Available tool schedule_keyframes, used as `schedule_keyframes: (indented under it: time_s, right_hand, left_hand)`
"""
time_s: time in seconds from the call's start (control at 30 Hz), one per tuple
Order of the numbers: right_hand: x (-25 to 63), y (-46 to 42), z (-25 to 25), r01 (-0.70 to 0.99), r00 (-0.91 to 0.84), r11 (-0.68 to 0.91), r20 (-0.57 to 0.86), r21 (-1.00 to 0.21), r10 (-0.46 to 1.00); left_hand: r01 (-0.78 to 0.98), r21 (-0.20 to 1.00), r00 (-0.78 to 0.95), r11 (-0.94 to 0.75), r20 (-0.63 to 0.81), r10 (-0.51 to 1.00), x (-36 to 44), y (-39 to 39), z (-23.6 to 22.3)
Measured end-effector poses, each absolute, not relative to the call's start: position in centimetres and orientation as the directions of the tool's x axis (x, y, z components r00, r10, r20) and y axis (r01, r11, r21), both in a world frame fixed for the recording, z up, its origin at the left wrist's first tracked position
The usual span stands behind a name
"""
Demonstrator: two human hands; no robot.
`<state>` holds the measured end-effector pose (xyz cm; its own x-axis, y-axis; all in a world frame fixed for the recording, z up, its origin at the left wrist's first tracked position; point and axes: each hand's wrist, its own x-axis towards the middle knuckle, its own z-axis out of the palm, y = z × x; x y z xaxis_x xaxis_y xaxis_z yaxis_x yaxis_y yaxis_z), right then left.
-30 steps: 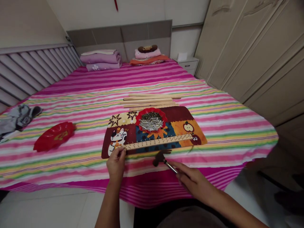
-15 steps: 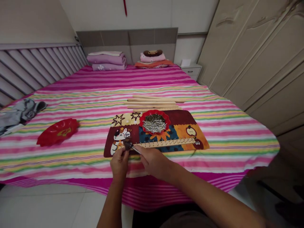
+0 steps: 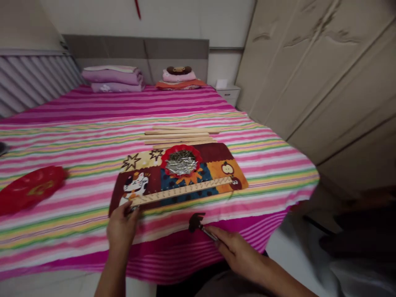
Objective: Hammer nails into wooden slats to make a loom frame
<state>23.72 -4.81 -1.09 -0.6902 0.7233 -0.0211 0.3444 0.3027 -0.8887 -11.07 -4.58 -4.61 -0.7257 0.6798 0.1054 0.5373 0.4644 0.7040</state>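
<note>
My right hand [image 3: 239, 249] grips the handle of a hammer [image 3: 198, 223], its dark head over the near edge of the bed. My left hand [image 3: 122, 227] pinches the left end of a wooden strip [image 3: 182, 190]; its fingertips are partly blurred. A row of nails stands along that strip, which lies across a patterned mat [image 3: 163, 207] with cat and apple pictures. Behind the strip, on the mat, sits a red scalloped bowl [image 3: 163, 162] full of loose nails [image 3: 181, 162].
Several wooden strips [image 3: 182, 135] lie behind the mat. At the left is a red dish [image 3: 34, 187]. The striped bed [image 3: 262, 156] carries folded bedding [image 3: 113, 77] near the headboard [image 3: 120, 48]. A wardrobe [image 3: 297, 74] stands at the right.
My right hand has drawn the hammer away from the strip, toward me and to the right. My left hand stays at the strip's left end. The whole view has shifted to the right.
</note>
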Motion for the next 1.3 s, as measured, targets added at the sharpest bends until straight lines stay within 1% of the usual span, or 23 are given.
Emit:
schedule_keyframes:
  time_s: [0.13, 0.23, 0.43, 0.7, 0.77, 0.87, 0.93, 1.0, 1.07, 1.13, 1.2, 1.3]
  right_hand:
    - [25.0, -5.4, -2.1, 0.324, -0.663, 0.281, -0.005, -0.903, 0.748]
    - [25.5, -5.7, -2.6, 0.33, -0.65, 0.252, -0.025, -0.909, 0.759]
    - [25.8, -5.7, -3.4, 0.353, -0.631, 0.212, -0.065, -0.911, 0.773]
    - [27.0, -4.8, -4.8, 0.421, -0.562, 0.17, -0.109, -0.891, 0.82]
    - [27.6, -4.4, -5.4, 0.441, -0.534, 0.152, -0.123, -0.885, 0.836]
    - [28.4, -3.9, -6.4, 0.428, -0.468, 0.075, -0.15, -0.901, 0.871]
    - [28.7, -3.7, -7.1, 0.402, -0.429, 0.018, -0.171, -0.916, 0.887]
    - [28.9, -3.6, -7.7, 0.386, -0.403, -0.033, -0.201, -0.922, 0.893]
    - [28.9, -3.6, -8.2, 0.372, -0.384, -0.081, -0.233, -0.925, 0.894]
    - [28.8, -3.6, -8.4, 0.35, -0.369, -0.13, -0.264, -0.928, 0.891]
    - [28.7, -3.6, -8.4, 0.329, -0.359, -0.173, -0.293, -0.928, 0.886]
    - [28.5, -3.6, -8.2, 0.303, -0.348, -0.231, -0.333, -0.925, 0.876]
  left_hand:
    - [0.635, 0.571, -0.697, 0.52, 0.134, 0.705, -10.9, -4.0, -4.4]
    - [0.686, 0.529, -0.668, 0.5, 0.185, 0.721, -10.1, -3.8, -4.5]
    - [0.705, 0.581, -0.634, 0.407, 0.257, 0.73, -8.0, -3.0, -5.0]
    - [0.755, 0.629, -0.46, 0.182, 0.311, 0.832, -3.4, -1.5, -5.7]
    - [0.738, 0.646, -0.472, 0.198, 0.284, 0.834, -3.5, -1.3, -5.5]
    - [0.69, 0.662, -0.558, 0.292, 0.23, 0.798, -4.7, -0.7, -4.1]
    - [0.688, 0.653, -0.595, 0.317, 0.258, 0.761, -5.5, 0.4, -2.4]
    - [0.727, 0.63, -0.563, 0.274, 0.317, 0.763, -5.9, 2.2, -0.7]
    - [0.802, 0.571, -0.446, 0.176, 0.375, 0.813, -5.8, 4.6, 0.6]
    - [0.882, 0.461, -0.299, 0.1, 0.382, 0.875, -5.1, 7.2, 1.3]
    - [0.938, 0.325, -0.224, 0.118, 0.313, 0.923, -4.2, 9.6, 1.3]
    - [0.976, 0.15, -0.185, 0.157, 0.187, 0.965, -3.2, 11.8, 0.9]
